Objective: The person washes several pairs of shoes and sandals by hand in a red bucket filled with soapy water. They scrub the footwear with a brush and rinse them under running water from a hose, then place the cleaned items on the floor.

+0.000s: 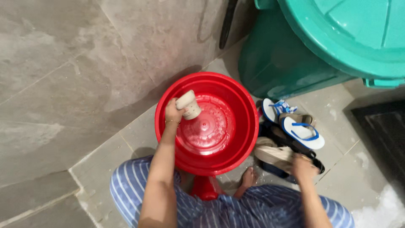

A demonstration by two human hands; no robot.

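The left arm is stretched forward over the near rim of one red basin (247, 126), and the left hand (174, 113) is held above the basin's left side with its fingers clamped on one beige perforated cup (188, 105), which is tilted and lies just above and to the right of the hand. The right arm is extended to the right, and the right hand (303, 165) is laid on one tan sandal (272, 154), apparently gripped, though the fingers cannot be clearly made out. Just beyond, two white flip-flops with blue straps (301, 131) are seen on the tiled floor (105, 147), beside one green lidded bin (295, 55).
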